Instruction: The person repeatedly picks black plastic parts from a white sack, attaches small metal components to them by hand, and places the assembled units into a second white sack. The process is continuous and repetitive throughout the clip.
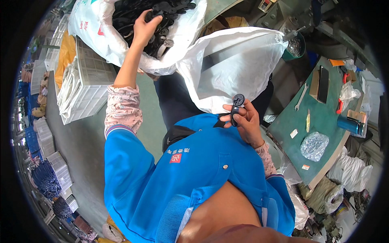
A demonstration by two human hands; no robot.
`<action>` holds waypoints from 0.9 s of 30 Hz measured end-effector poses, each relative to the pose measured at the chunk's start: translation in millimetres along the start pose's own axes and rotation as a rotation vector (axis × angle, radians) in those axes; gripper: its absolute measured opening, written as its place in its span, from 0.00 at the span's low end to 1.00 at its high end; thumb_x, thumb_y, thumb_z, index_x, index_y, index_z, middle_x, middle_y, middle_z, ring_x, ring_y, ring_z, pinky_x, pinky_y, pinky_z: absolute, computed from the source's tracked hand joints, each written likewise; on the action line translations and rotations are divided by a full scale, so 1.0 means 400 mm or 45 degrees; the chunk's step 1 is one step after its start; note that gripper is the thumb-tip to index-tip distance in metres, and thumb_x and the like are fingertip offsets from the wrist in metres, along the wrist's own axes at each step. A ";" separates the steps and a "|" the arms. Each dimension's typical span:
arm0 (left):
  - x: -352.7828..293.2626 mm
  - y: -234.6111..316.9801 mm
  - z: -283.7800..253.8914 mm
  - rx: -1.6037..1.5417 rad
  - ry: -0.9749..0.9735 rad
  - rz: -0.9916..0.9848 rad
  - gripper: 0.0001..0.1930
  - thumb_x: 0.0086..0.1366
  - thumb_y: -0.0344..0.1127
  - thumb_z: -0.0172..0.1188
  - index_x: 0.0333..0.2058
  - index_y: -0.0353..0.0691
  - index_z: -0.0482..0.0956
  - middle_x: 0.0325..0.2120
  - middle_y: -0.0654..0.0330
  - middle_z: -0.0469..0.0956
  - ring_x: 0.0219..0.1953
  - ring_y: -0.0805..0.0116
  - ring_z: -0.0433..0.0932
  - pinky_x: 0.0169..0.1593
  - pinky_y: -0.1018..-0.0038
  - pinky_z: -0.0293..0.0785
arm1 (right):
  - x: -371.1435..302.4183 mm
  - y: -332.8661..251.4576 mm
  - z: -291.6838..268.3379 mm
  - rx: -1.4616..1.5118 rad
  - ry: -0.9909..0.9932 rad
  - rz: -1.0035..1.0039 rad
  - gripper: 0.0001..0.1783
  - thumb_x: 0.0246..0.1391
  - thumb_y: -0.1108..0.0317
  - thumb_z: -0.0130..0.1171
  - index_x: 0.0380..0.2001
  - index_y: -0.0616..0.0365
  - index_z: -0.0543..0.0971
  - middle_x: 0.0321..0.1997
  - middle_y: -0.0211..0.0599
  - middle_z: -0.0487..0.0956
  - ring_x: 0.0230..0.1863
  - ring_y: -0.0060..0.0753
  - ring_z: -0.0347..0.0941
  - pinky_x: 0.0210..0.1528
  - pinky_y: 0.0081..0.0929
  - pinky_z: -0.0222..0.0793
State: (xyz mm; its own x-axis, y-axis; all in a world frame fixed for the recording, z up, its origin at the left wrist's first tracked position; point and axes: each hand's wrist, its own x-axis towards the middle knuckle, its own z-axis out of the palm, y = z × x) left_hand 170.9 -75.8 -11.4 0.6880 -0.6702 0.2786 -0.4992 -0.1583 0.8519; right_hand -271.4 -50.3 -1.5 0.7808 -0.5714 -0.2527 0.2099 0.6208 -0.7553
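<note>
My left hand [146, 27] reaches into a white woven sack [115, 44] full of small black plastic parts [172, 8]. Its fingers and thumb close around a black part among the pile. In front of my lap, my right hand [248, 123] holds a black plastic part with a round, spoked, wheel-like head [238, 100]. A dark piece, perhaps the same part's lower end, shows between its fingers. Just beyond that hand, a second white sack [231, 60] spreads open across my knees, its mouth toward me.
On the right, a green workbench [279, 125] bears a wrench [301, 97], a phone [323, 84], a crumpled clear plastic bag [314, 146] and a blue cylinder [350, 125]. White plastic crates [91, 79] stand at left. A green bucket [295, 46] of metal bits sits beside the machine.
</note>
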 end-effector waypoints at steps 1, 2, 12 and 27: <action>0.009 -0.004 -0.001 -0.299 -0.029 -0.151 0.19 0.54 0.38 0.65 0.43 0.35 0.78 0.32 0.56 0.80 0.34 0.66 0.81 0.36 0.72 0.77 | 0.001 -0.003 0.003 -0.013 0.022 -0.014 0.19 0.57 0.78 0.49 0.52 0.64 0.65 0.48 0.54 0.76 0.41 0.41 0.80 0.37 0.28 0.79; 0.018 0.013 -0.008 -0.593 -0.059 -0.301 0.17 0.55 0.36 0.65 0.42 0.34 0.78 0.32 0.57 0.80 0.33 0.65 0.81 0.36 0.72 0.79 | 0.001 -0.005 0.006 -0.022 0.043 -0.027 0.18 0.57 0.77 0.49 0.52 0.64 0.65 0.48 0.53 0.77 0.40 0.40 0.80 0.36 0.27 0.79; -0.034 0.072 0.011 -1.817 -0.989 -0.672 0.27 0.66 0.42 0.49 0.54 0.23 0.63 0.46 0.38 0.73 0.47 0.47 0.76 0.43 0.62 0.82 | 0.037 -0.054 -0.011 -0.306 0.174 -0.247 0.23 0.65 0.59 0.42 0.57 0.63 0.67 0.33 0.32 0.73 0.24 0.18 0.65 0.24 0.13 0.59; -0.341 0.408 0.246 -1.262 -1.186 -0.454 0.20 0.56 0.36 0.61 0.45 0.33 0.72 0.36 0.48 0.78 0.36 0.62 0.81 0.35 0.68 0.83 | 0.199 -0.332 -0.009 -1.411 0.156 -0.912 0.17 0.61 0.67 0.53 0.51 0.60 0.76 0.31 0.25 0.70 0.30 0.16 0.63 0.33 0.14 0.60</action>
State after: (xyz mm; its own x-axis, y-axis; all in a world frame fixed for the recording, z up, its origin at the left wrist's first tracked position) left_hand -56.2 -81.7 46.2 -0.0941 -0.9927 -0.0752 0.4678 -0.1107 0.8769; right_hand -239.2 -180.3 76.4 0.6293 -0.6679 0.3974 -0.0840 -0.5667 -0.8196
